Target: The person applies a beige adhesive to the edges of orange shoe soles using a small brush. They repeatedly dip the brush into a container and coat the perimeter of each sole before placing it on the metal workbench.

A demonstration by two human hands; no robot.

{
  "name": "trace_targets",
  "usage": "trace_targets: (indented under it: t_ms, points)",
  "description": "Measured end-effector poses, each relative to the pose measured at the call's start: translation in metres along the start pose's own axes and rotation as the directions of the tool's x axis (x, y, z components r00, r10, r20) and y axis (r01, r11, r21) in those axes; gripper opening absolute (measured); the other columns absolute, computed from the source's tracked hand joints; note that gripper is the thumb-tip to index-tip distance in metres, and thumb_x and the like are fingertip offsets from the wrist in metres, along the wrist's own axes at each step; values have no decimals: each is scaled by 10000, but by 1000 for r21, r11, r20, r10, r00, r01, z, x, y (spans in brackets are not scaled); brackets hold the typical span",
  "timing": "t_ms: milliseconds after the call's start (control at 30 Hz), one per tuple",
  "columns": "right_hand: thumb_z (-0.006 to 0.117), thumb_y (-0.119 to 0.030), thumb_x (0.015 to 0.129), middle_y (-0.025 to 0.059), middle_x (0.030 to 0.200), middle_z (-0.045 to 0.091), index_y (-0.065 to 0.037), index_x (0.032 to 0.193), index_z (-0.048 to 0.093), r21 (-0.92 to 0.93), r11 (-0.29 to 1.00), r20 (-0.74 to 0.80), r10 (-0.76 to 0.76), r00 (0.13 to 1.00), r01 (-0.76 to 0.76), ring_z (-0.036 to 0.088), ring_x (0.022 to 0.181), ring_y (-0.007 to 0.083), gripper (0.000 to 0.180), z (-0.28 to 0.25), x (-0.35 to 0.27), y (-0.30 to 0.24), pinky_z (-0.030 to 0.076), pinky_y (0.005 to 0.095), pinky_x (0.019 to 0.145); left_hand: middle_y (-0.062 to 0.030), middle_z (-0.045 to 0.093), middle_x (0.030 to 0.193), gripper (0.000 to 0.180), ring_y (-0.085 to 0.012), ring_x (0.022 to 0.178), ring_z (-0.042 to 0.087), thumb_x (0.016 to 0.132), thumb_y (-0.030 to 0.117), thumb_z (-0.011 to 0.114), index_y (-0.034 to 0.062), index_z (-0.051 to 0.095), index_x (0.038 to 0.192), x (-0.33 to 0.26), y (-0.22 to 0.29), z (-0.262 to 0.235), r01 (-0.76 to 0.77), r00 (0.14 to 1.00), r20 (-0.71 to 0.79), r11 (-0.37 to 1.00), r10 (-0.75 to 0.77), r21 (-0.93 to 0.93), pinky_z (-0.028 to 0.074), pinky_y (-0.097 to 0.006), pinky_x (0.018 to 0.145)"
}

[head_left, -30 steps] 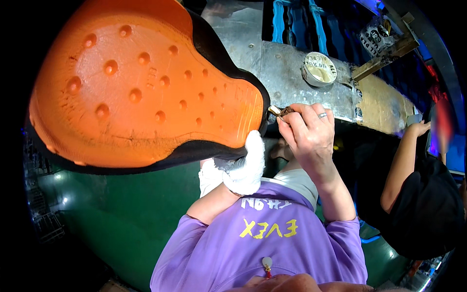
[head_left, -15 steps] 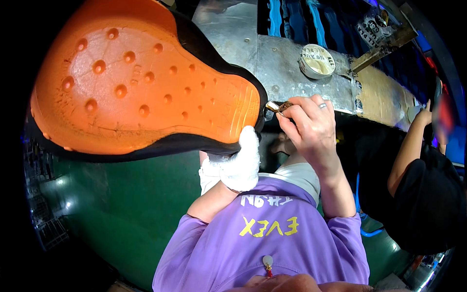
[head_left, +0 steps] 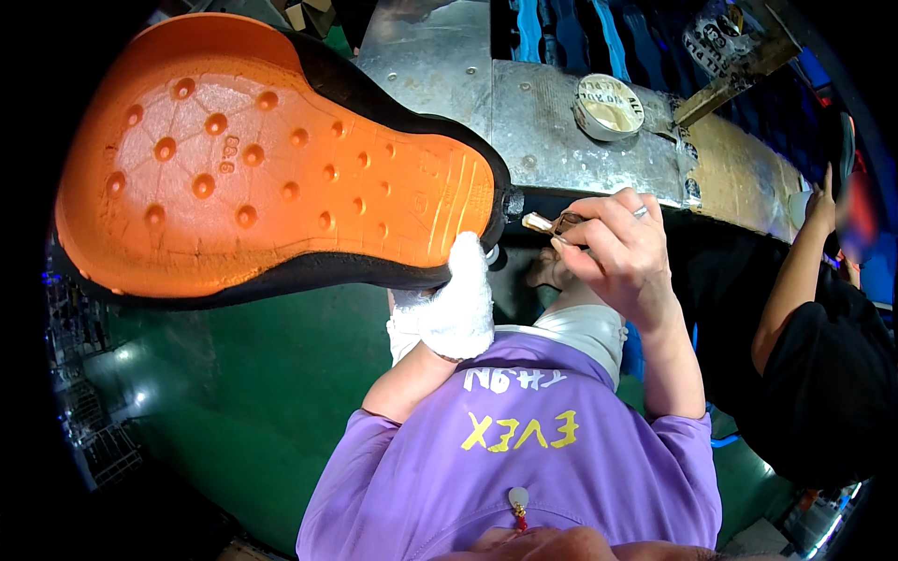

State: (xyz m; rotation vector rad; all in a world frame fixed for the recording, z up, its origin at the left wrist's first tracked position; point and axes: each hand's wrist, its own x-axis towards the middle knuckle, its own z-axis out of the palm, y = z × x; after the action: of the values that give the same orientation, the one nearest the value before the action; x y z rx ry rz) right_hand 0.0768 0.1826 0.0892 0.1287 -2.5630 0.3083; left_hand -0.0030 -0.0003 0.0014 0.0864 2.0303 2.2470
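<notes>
Orange sole [head_left: 290,168] bears moulded characters [head_left: 227,154]; purple shirt [head_left: 524,402], yellow lettering [head_left: 519,431].

This is plainly a workshop: a long bench [head_left: 538,117] sheeted in scuffed metal with an open tub [head_left: 587,125] of pale paste on it, a dimpled orange-and-black piece [head_left: 309,166] held up nearby, a glossy green floor [head_left: 234,393], and another person [head_left: 828,402] in black farther along.
</notes>
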Motion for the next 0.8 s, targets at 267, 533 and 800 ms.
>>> trace_targets:
  t_ms: [267,533,800]
  points:
    - [811,-134,716,18,908,649,-103,783,636,13,997,-75,73,995,-72,590,822,202,189,14,7,-11,411,356,759,-189,646,1273,324,-270,1162,634,952,38,658,-69,615,1255,-8,14,-18,-352,897,378,889,231,292,470,-423,1032]
    - [805,-120,730,27,880,647,-101,781,635,-42,974,-237,206,950,-221,588,812,225,178,34,1,-6,403,367,743,-120,693,1158,282,-197,1013,680,932,45,696,-39,623,1190,-14,42,6,-51,988,154,992,32,118,535,-342,894]
    - [807,-124,727,17,835,645,-108,734,627,46,962,-240,271,932,-268,592,789,227,181,39,-6,-13,398,366,710,-78,702,1062,324,-123,885,675,890,18,745,-17,612,1184,-13,22,11,46,999,11,998,-46,-48,553,-271,749]
